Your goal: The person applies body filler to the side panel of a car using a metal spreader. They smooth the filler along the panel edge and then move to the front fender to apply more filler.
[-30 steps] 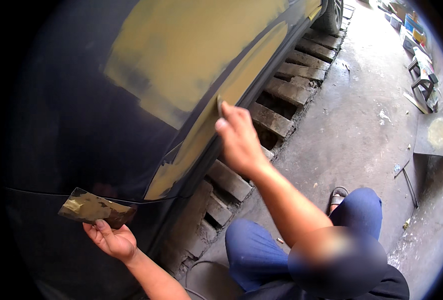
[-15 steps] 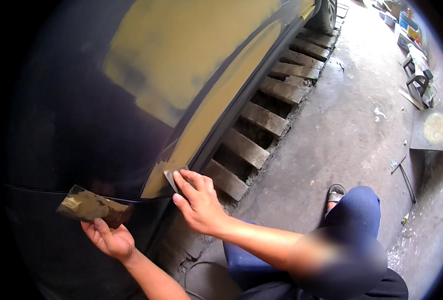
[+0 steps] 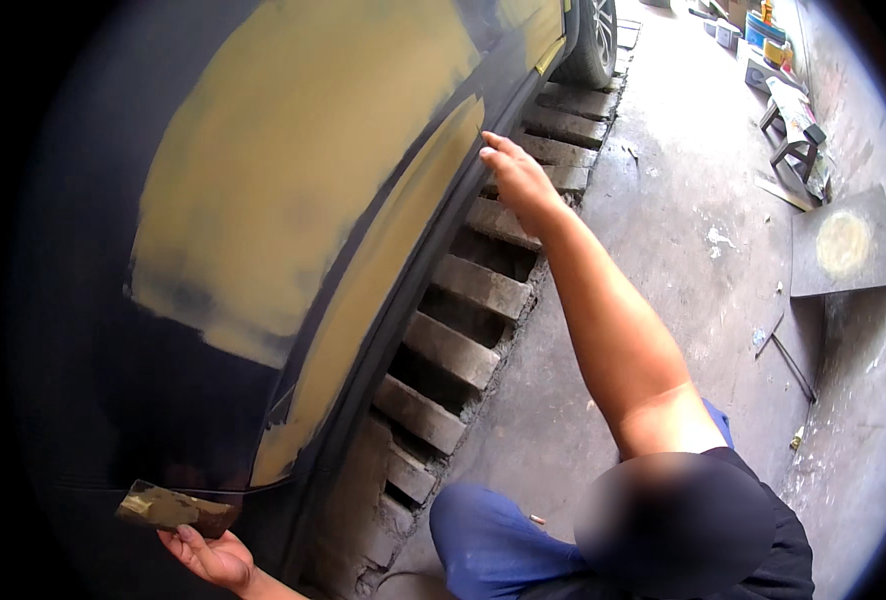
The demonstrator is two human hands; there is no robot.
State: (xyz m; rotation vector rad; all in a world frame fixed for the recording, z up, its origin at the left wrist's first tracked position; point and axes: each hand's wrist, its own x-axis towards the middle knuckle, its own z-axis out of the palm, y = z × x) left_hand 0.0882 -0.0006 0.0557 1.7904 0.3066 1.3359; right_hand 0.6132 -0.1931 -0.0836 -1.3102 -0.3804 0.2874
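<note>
Filler strip (image 3: 383,290), yellow-tan, runs along the lower edge of the dark car panel (image 3: 93,330) from centre frame down toward lower left; a larger filler patch (image 3: 293,170) sits above it, upper centre. Right hand (image 3: 518,180) is now at the upper end of the strip, upper centre-right of frame, fingertips pressed at the panel edge. Half a second ago this hand was low on the strip, near lower centre; a second ago it was roughly midway up. So: one pass down, then back up to the top. Judgement: repeated strokes spreading or smoothing filler along the strip, work ongoing, strip not visibly uniform at its lower tip. Grip of right hand: fingers curled close together; a thin blade seems to show at the fingertips, though I cannot tell for sure. Left hand (image 3: 208,555), lower left, unchanged in place, fingers closed under a flat mixing board (image 3: 173,508) smeared with filler. Outward: slatted drain grating (image 3: 463,340) beneath the car, wheel (image 3: 593,40) at top, concrete floor (image 3: 683,200), small stool (image 3: 788,135) upper right.
</note>
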